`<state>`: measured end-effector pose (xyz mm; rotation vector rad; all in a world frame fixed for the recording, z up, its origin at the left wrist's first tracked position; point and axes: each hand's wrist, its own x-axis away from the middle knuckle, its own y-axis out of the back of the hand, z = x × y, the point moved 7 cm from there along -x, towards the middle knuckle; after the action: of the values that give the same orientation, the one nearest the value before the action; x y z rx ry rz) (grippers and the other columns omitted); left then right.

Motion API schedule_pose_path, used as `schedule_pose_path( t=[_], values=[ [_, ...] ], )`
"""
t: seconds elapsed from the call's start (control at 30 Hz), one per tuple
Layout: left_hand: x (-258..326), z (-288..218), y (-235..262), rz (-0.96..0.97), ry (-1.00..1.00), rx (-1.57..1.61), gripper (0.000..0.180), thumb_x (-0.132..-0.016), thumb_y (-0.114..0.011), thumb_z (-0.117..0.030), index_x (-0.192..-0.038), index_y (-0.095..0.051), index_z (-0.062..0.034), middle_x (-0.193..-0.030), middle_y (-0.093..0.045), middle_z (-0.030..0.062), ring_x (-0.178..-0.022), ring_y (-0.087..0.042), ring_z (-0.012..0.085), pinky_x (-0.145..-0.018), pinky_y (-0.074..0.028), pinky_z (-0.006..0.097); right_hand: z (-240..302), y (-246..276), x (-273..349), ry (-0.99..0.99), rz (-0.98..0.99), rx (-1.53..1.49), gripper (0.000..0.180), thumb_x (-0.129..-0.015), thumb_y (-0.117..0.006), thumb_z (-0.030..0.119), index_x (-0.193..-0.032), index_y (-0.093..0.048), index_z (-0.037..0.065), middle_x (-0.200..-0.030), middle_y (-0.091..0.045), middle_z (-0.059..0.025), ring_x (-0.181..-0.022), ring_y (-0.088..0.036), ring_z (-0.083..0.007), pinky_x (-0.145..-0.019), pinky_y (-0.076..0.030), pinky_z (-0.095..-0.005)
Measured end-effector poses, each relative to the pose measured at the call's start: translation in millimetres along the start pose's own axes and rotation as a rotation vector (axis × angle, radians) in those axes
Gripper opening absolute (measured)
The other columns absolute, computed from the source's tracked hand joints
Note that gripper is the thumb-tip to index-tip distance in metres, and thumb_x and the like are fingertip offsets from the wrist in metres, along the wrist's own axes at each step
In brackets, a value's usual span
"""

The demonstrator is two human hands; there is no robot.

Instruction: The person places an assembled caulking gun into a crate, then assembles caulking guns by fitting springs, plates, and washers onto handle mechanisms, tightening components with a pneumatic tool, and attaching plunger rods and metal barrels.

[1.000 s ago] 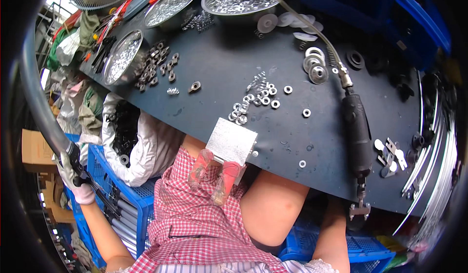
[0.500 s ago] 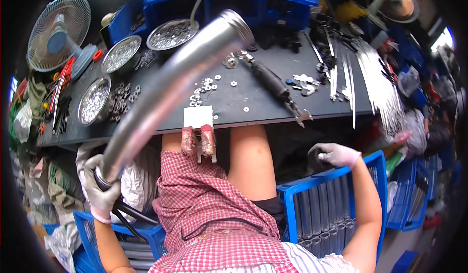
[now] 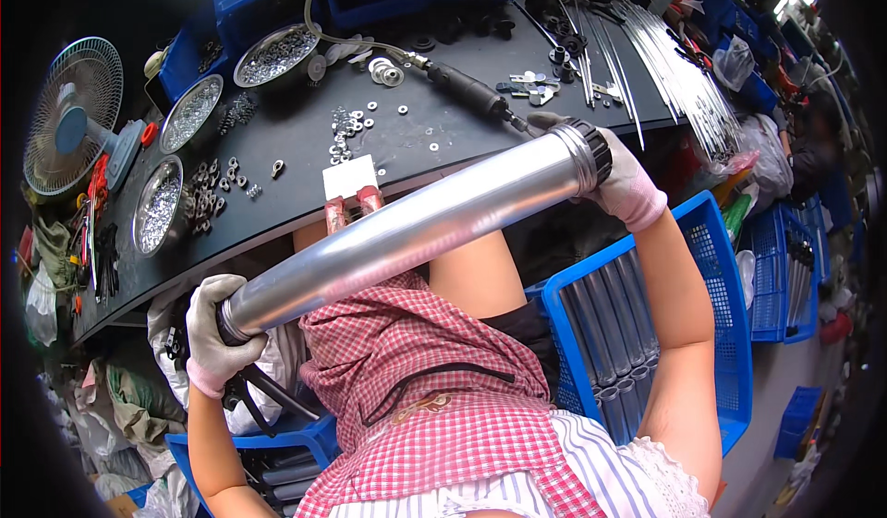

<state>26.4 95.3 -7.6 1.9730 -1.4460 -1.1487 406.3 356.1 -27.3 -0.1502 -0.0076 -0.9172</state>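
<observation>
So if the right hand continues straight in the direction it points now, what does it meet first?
The right hand, gripping the ringed end of the metal tube, points up toward the bench. Probably it would meet the black power tool on the dark worktop first, though depth is unclear.

Long shiny silver metal tube (image 3: pixel 416 231) with a black ribbed collar at its right end, slanting up from near-left to far-right, above the lap.

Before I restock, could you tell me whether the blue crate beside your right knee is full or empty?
Partly filled: grey metal tubes lie side by side in the blue crate, and bare mesh wall shows above them.
</observation>
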Motion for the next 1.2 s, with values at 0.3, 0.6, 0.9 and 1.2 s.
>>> schedule_pose_path(
  t=[0.3,0.6,0.9,1.2],
  values=[
    [9,6,6,-0.032,0.006,-0.063,0.057,-0.046,-0.073,-0.011,-0.100,-0.056,-0.0048,-0.097,-0.061,0.0122,-0.090,-0.058,0.0293,-0.084,-0.044,0.037,15,-28,7,0.064,0.136,0.300,0.066,-0.094,-0.033,0.065,-0.130,-0.050,0.012,-0.093,-0.057,0.0014,-0.075,-0.051,-0.0054,-0.061,-0.040,-0.0205],
    [3,31,3,0.102,0.160,0.127,0.053,-0.050,-0.070,-0.011,-0.099,-0.053,-0.0019,-0.092,-0.058,0.0094,-0.084,-0.058,0.0199,-0.082,-0.046,0.031,42,-51,8,0.481,0.315,0.252,0.078,-0.074,-0.078,0.015,-0.137,-0.033,0.010,-0.131,-0.044,-0.0096,-0.120,-0.045,-0.0184,-0.100,-0.039,-0.0340],
    [-8,44,7,0.411,0.375,0.278,0.056,-0.051,-0.075,-0.024,-0.097,-0.057,0.0014,-0.088,-0.062,0.0081,-0.083,-0.057,0.0135,-0.080,-0.046,0.028,61,-51,34,0.683,0.443,0.782,0.036,-0.062,-0.072,-0.002,-0.093,-0.056,0.005,-0.133,-0.042,-0.0330,-0.108,-0.057,-0.0458,-0.088,-0.050,-0.0454],
    [-14,45,-16,0.375,0.415,0.281,0.061,-0.048,-0.074,-0.024,-0.101,-0.056,0.0011,-0.091,-0.061,0.0069,-0.085,-0.057,0.0142,-0.083,-0.046,0.029,53,-37,36,0.068,0.224,0.657,0.083,-0.078,-0.062,0.022,-0.148,-0.021,0.004,-0.110,-0.062,-0.0123,-0.085,-0.062,-0.0202,-0.081,-0.050,-0.0327]
  ],
)
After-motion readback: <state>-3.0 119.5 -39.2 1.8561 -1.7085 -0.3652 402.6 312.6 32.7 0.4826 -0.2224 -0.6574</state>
